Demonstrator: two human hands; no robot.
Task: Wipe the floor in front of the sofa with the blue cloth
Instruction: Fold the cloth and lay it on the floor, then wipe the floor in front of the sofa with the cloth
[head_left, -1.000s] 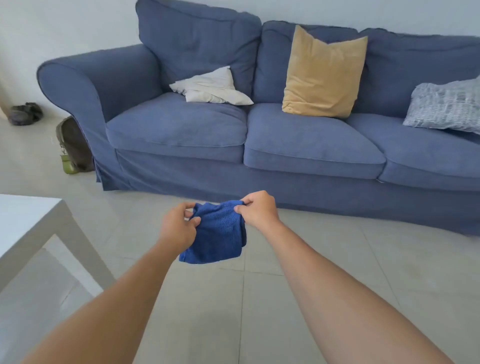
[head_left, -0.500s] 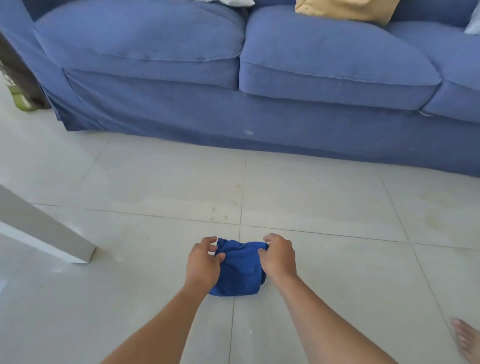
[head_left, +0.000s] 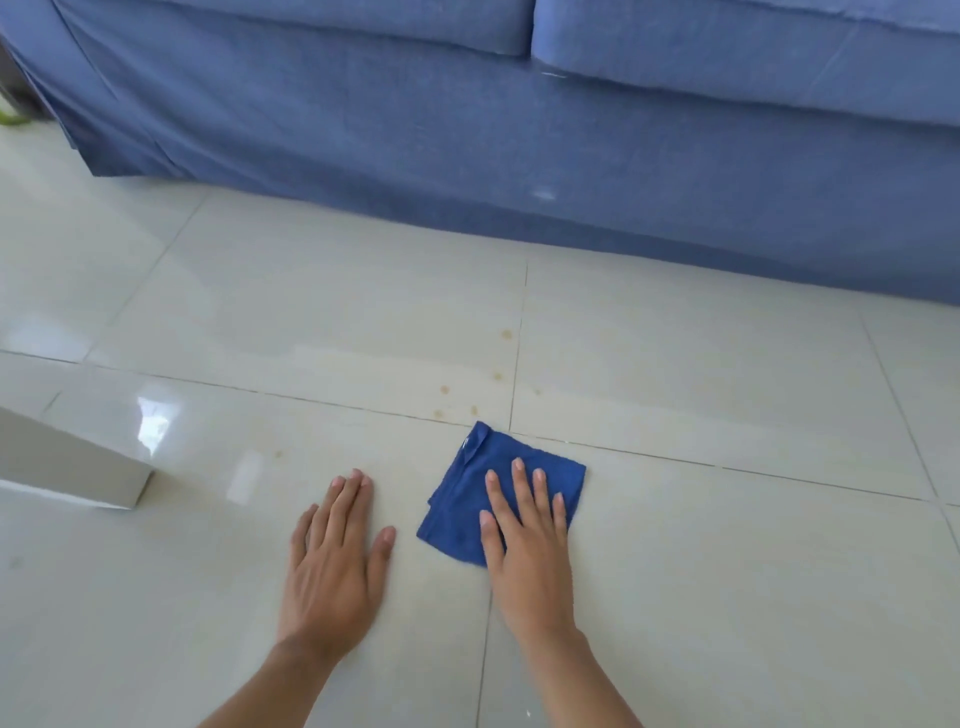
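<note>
The blue cloth (head_left: 460, 506) lies folded into a small square on the pale tiled floor (head_left: 701, 395) in front of the blue sofa (head_left: 467, 145). My right hand (head_left: 524, 540) rests flat on the cloth's right half, fingers spread, pressing it down. To the cloth's left, my left hand (head_left: 332, 551) lies flat on the bare tile with fingers apart, holding nothing. Several small brownish stains (head_left: 470, 389) dot the tile just beyond the cloth, near a grout line.
A white table leg (head_left: 72, 467) stands on the floor at the left, a short way from my left hand. The sofa's skirt reaches the floor along the far side. A green object (head_left: 10, 120) peeks out at the sofa's left end.
The cloth went from being held up by both hands to lying flat on the floor. My left hand let go and moved left onto the tile. The view dropped closer to the floor.
</note>
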